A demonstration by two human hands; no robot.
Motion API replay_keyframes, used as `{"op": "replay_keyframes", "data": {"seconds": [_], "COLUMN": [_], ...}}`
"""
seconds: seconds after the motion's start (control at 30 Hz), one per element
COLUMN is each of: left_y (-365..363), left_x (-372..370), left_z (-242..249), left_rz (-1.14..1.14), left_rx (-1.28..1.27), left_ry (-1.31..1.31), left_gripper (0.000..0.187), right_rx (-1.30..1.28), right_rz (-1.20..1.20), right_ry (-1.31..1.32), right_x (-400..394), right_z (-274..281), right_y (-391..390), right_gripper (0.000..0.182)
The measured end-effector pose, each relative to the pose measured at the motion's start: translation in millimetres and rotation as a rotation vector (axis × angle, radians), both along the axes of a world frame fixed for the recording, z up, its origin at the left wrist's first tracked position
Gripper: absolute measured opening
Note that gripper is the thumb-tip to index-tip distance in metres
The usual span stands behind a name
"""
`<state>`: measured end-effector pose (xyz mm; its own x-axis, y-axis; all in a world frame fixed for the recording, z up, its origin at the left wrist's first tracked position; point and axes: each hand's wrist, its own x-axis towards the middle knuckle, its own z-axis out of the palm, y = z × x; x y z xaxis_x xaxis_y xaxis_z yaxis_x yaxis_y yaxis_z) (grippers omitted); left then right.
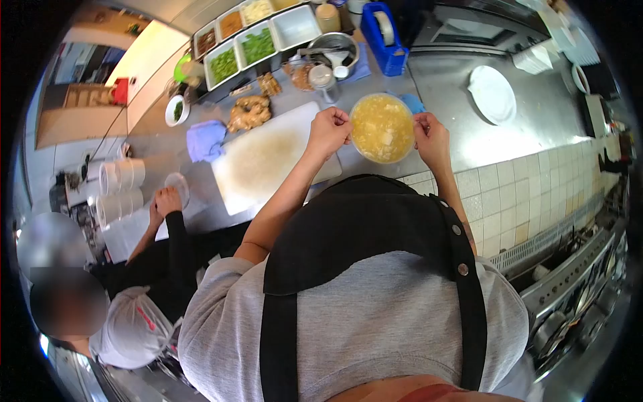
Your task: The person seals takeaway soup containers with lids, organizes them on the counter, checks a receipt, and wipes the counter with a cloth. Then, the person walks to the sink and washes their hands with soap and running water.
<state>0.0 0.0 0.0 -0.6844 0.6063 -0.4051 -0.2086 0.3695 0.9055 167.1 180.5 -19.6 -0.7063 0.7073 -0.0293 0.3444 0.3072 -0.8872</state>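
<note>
A round clear tub of yellow soup [382, 128], with pale bits floating in it, is between my two hands over the steel counter. My left hand [329, 132] pinches its rim on the left side. On the opposite side, my right hand [431, 137] grips the rim between thumb and fingers. The tub looks level and full nearly to the top. Just left of it lies a white cutting board [258, 161] with a brownish stain. Whether the tub's base touches the counter is hidden from above.
Behind stand trays of chopped greens [258, 45], a glass shaker [323, 79], a metal pot [338, 50] and a blue tape dispenser [385, 40]. A white plate [492, 95] sits right. At left, a co-worker's hands [167, 201] hold a clear lid near stacked tubs [120, 175].
</note>
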Motion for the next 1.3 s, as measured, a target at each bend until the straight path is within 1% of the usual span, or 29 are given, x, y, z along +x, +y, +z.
{"op": "replay_keyframes", "data": {"seconds": [0.07,0.13,0.27,0.37,0.47,0.57,0.67,0.77,0.87,0.97,1.07,1.17,1.23,1.3], "left_y": [-7.8,-43.3,-60.5,-64.0,-70.2,-73.5,-73.4,-74.1,-74.5,-76.2,-88.9,-126.9,-169.1,-212.5], "left_x": [7.0,-17.7,-23.2,-22.6,-27.0,-29.4,-29.3,-29.0,-28.0,-27.8,-35.5,-64.4,-100.4,-138.8], "left_z": [-4.5,-13.1,-41.7,-37.5,-34.8,-39.6,-39.7,-38.5,-39.0,-42.1,-43.3,-33.2,-47.6,-48.2], "left_rz": [0.038,0.076,0.113,0.159,0.154,0.110,0.122,0.136,0.155,0.152,0.171,0.274,0.368,0.424], "left_rx": [-0.055,-0.036,0.058,0.151,0.157,0.129,0.124,0.154,0.145,0.191,0.144,0.066,-0.055,-0.343], "left_ry": [-0.013,0.005,-0.055,-0.167,-0.216,-0.235,-0.249,-0.270,-0.281,-0.292,-0.165,-0.005,0.355,0.862], "left_gripper": [0.013,0.012,0.012,0.010,0.011,0.014,0.015,0.014,0.014,0.014,0.013,0.011,0.013,0.020], "right_rx": [0.002,-0.039,-0.003,-0.108,-0.170,-0.292,-0.221,0.021,0.371,0.442,0.447,0.514,0.580,0.659], "right_rz": [0.064,0.101,0.131,0.146,0.203,0.260,0.365,0.308,0.080,-0.027,-0.084,-0.213,-0.206,-0.177], "right_ry": [0.028,0.061,0.082,0.056,0.033,0.002,-0.020,-0.011,-0.084,-0.090,-0.150,-0.138,-0.142,-0.106], "right_x": [0.1,-31.6,-45.0,-50.8,-53.2,-52.9,-56.2,-57.2,-51.9,-41.3,-38.7,-32.0,-32.6,-30.3], "right_z": [-13.6,-18.6,-19.9,-15.5,-18.4,-25.0,-32.7,-36.5,-39.3,-62.2,-66.4,-77.5,-75.5,-74.5], "right_y": [0.1,-29.6,-33.8,-29.5,-21.6,-8.6,6.2,15.5,13.7,12.6,16.1,23.6,19.7,15.9], "right_gripper": [0.016,0.016,0.015,0.015,0.015,0.018,0.021,0.025,0.026,0.026,0.025,0.024,0.023,0.024]}}
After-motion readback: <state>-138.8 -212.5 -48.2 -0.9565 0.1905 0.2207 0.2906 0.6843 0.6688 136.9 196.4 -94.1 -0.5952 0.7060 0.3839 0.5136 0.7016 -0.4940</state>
